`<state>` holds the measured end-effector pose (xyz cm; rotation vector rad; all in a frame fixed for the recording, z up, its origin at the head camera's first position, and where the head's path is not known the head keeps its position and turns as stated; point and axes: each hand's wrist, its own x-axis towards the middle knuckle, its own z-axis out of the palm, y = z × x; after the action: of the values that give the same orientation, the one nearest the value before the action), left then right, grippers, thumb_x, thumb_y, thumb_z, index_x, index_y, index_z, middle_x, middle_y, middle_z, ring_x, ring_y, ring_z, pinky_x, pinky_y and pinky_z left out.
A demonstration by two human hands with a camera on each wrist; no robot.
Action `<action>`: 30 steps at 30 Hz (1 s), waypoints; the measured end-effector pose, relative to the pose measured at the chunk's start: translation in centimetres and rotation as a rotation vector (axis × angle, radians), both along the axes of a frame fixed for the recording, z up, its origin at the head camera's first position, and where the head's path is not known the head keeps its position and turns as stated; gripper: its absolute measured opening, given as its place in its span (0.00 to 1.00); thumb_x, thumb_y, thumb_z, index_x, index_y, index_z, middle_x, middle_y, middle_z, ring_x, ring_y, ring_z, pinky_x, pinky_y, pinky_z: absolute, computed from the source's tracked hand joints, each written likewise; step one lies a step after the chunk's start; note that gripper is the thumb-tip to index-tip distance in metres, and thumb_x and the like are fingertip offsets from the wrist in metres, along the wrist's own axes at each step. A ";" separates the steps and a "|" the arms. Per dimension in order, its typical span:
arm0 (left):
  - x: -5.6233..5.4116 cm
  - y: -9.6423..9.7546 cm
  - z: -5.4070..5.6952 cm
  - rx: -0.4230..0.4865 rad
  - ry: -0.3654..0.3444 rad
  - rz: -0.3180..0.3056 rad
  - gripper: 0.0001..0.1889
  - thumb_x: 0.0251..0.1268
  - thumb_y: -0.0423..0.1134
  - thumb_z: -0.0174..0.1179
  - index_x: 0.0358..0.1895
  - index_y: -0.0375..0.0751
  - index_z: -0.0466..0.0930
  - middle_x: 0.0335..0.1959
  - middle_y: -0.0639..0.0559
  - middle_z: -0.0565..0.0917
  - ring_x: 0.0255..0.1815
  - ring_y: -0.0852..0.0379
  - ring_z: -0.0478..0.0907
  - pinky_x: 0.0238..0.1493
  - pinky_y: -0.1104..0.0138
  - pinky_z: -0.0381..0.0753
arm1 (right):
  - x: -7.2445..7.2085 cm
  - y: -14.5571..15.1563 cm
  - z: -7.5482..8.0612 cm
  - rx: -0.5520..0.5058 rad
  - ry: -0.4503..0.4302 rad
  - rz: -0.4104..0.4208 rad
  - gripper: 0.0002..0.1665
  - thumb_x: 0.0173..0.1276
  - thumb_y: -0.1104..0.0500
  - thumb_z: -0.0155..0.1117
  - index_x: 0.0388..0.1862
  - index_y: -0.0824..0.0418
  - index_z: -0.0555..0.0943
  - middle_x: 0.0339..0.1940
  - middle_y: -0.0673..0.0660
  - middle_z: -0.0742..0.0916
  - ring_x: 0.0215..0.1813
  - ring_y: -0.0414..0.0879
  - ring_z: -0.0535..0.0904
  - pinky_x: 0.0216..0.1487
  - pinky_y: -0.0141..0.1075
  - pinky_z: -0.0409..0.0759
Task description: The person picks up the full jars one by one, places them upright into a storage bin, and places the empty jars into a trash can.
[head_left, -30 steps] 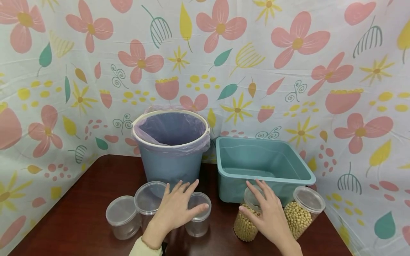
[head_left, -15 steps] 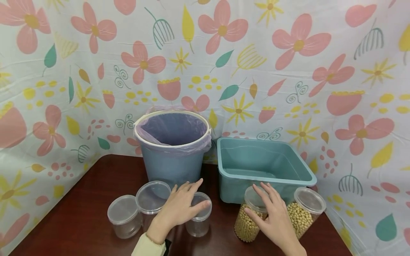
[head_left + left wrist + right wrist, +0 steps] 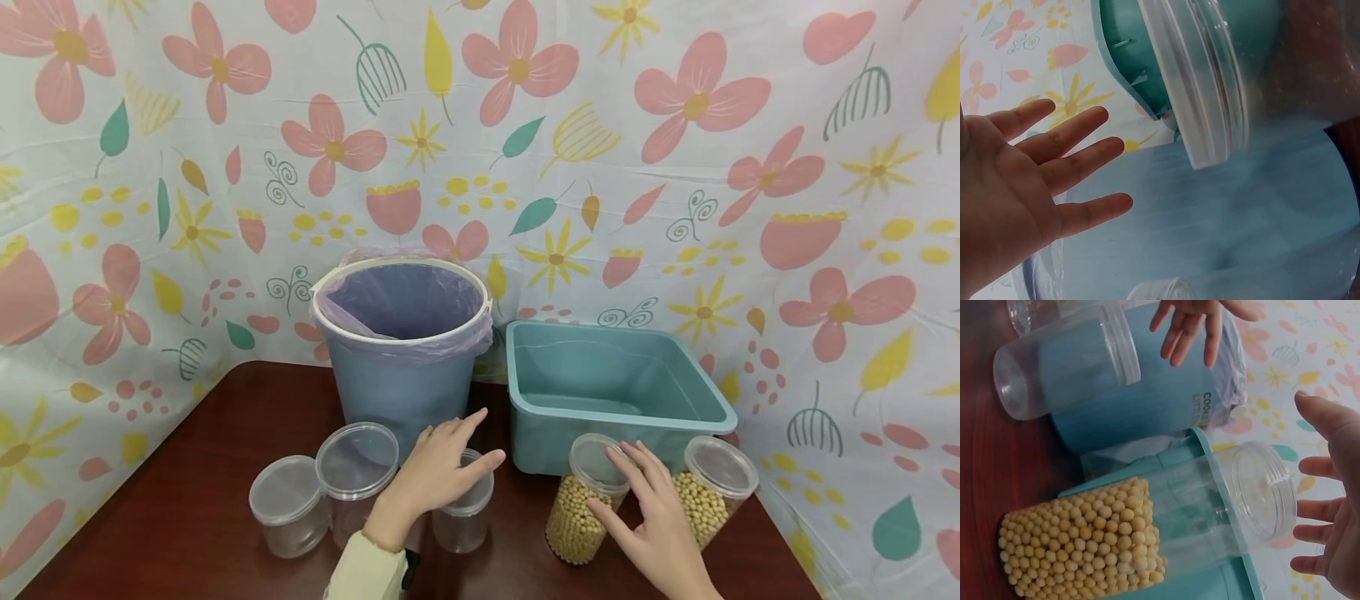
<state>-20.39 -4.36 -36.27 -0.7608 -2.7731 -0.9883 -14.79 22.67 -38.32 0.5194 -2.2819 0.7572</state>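
My left hand [image 3: 431, 475], fingers spread and holding nothing, hovers over a small clear jar [image 3: 463, 521] with a clear lid. In the left wrist view that jar's lid [image 3: 1194, 81] stands apart from the fingers. My right hand [image 3: 652, 517] is spread above and beside a clear lidded jar partly filled with soybeans [image 3: 573, 521]. In the right wrist view the fingers are near this jar's lid [image 3: 1263, 490]; whether they touch it I cannot tell. A second soybean jar [image 3: 705, 508] stands to the right, partly behind the right hand.
A wide clear jar [image 3: 356, 467] and a short one [image 3: 291, 508] stand at the left. Behind them is a blue bucket [image 3: 397, 383] lined with a purple bag. A teal basin [image 3: 622, 421] stands right of it on the dark wooden table [image 3: 172, 517], before a floral cloth.
My left hand has moved right, across the small jar. My right hand has moved right and slightly down, uncovering more of the nearer soybean jar. The jars stay in place.
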 end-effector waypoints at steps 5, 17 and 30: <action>-0.2 0.5 0.2 0.006 0.007 0.009 0.37 0.60 0.67 0.40 0.67 0.47 0.58 0.60 0.46 0.68 0.62 0.46 0.61 0.58 0.42 0.50 | 0.3 0.3 -0.4 -0.014 -0.012 -0.014 0.36 0.45 0.62 0.73 0.56 0.64 0.73 0.57 0.60 0.72 0.62 0.58 0.60 0.50 0.52 0.62; -1.0 1.9 0.5 0.074 0.021 0.071 0.35 0.62 0.63 0.41 0.65 0.42 0.61 0.59 0.43 0.68 0.60 0.44 0.62 0.57 0.43 0.53 | 0.6 0.7 -1.0 -0.057 0.055 0.025 0.36 0.42 0.67 0.73 0.55 0.61 0.74 0.55 0.63 0.73 0.63 0.53 0.60 0.58 0.19 0.50; -2.3 3.2 0.7 0.130 -0.055 0.035 0.32 0.64 0.59 0.45 0.65 0.43 0.61 0.60 0.44 0.68 0.61 0.43 0.62 0.56 0.47 0.59 | 1.3 1.2 -1.1 -0.063 0.072 0.021 0.34 0.41 0.68 0.73 0.52 0.62 0.76 0.53 0.62 0.75 0.63 0.44 0.60 0.57 0.19 0.51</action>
<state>-22.72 -1.20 -35.56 -0.6742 -2.7243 -1.1862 -13.47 23.83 -39.47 0.5337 -2.1823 0.8057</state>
